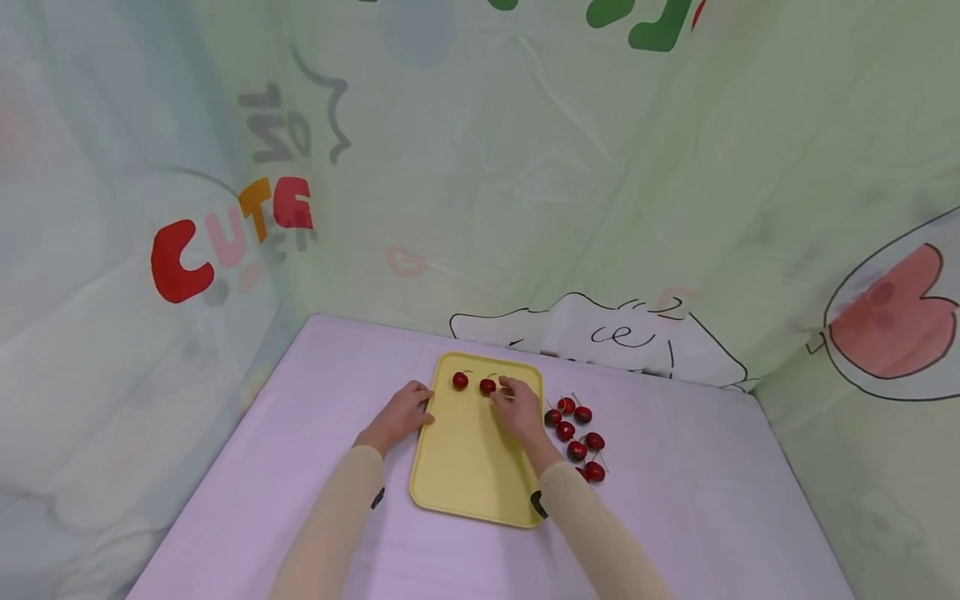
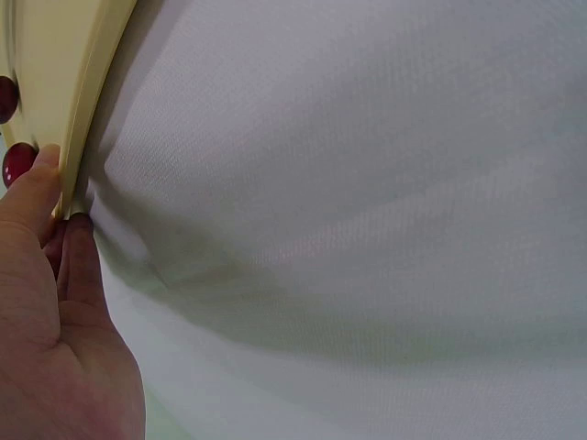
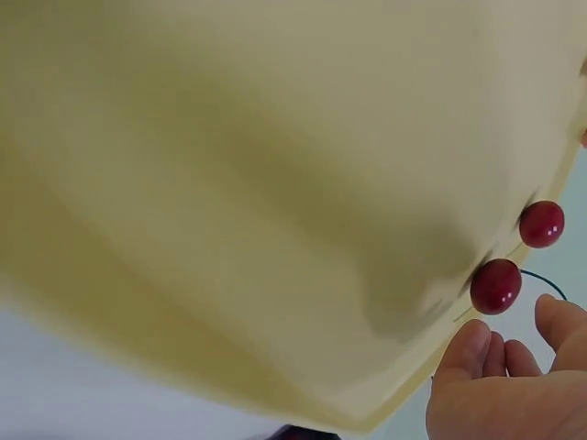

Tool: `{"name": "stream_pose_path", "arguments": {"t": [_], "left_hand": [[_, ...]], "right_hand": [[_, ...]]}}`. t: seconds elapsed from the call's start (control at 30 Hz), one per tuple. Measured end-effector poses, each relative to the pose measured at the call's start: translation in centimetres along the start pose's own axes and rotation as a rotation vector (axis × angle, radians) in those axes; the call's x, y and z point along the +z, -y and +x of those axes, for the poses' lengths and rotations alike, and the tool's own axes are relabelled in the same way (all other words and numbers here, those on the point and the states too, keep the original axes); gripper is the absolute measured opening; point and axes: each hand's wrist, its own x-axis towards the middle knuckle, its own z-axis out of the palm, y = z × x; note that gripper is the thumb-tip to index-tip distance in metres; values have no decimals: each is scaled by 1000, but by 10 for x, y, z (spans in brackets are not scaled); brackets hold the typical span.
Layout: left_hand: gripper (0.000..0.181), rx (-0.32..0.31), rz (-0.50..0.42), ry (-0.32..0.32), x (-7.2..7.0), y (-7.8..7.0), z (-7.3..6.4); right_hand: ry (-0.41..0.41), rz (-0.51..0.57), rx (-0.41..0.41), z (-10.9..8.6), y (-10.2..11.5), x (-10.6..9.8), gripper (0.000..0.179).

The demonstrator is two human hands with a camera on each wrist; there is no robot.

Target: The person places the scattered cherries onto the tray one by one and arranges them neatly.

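A yellow tray (image 1: 468, 467) lies lengthwise on the table, with two dark red cherries near its far end: a left cherry (image 1: 460, 381) and a right cherry (image 1: 487, 386). My left hand (image 1: 402, 414) pinches the tray's left rim, thumb over the edge and fingers below, as the left wrist view shows. Over the tray's far right part, my right hand (image 1: 520, 411) has thumb and fingers spread apart. Its fingertips are close beside the right cherry (image 3: 495, 286), and nothing is between them in the right wrist view.
Several more cherries with stems (image 1: 577, 451) lie in a loose group on the table just right of the tray, partly behind the right forearm. A pale lilac cloth (image 1: 675, 500) covers the table. Printed curtains (image 1: 480, 167) stand around its back and sides.
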Motion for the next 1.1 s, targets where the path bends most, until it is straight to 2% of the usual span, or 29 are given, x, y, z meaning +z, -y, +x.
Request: {"name": "stream_pose_path", "arguments": {"t": [0.1, 0.33, 0.53, 0.73, 0.87, 0.93, 1.03, 1.1], "left_hand": [[47, -8, -2, 1, -1, 0, -1], [47, -14, 12, 13, -1, 0, -2], [48, -14, 13, 27, -1, 1, -2], [48, -9, 11, 19, -3, -1, -2], [48, -17, 7, 23, -4, -3, -2], [48, -26, 5, 28, -5, -4, -2], [48, -42, 7, 34, -5, -6, -2], [48, -51, 5, 37, -6, -6, -2]], "right_hand": [[-13, 35, -31, -8, -2, -6, 39], [-18, 74, -35, -31, 1, -28, 39], [-44, 44, -41, -46, -6, -51, 40], [-107, -6, -106, -54, -25, -71, 38], [-128, -20, -45, -61, -31, -86, 38], [-155, -62, -7, -57, -51, -90, 42], [-201, -98, 25, -39, -105, -90, 53], [-214, -95, 59, -40, -106, -98, 53]]}}
